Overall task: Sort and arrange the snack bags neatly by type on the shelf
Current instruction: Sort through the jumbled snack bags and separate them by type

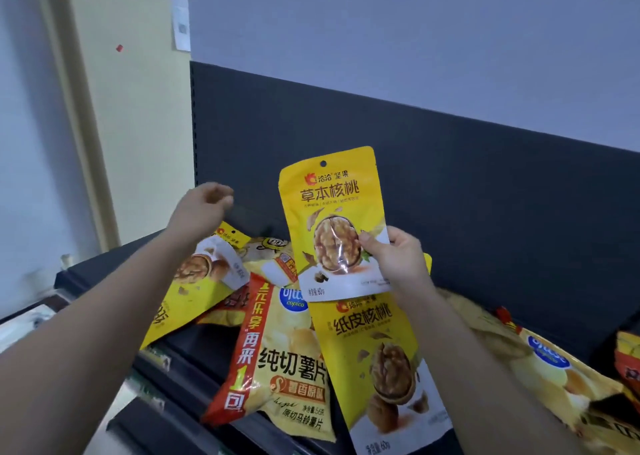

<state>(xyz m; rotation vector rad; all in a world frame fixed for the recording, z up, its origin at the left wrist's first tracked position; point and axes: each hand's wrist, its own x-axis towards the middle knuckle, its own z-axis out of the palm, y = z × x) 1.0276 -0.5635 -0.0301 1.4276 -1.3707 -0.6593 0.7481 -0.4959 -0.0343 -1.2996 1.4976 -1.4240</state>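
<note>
My right hand (394,260) pinches the lower right edge of a yellow walnut bag (332,222) and holds it upright above the pile. A second yellow walnut bag (377,361) lies flat just below it. To its left lies a potato chip bag (284,361) with a red stripe. A third walnut bag (194,281) lies under my left forearm. My left hand (204,205) hovers over the back left of the dark shelf (194,347), fingers loosely curled, holding nothing.
Another chip bag (540,364) lies at the right, with an orange bag (628,361) at the frame's edge. The dark back panel (450,177) rises behind the pile. A cream wall (138,108) stands at the left. Price tags line the shelf's front rail (152,357).
</note>
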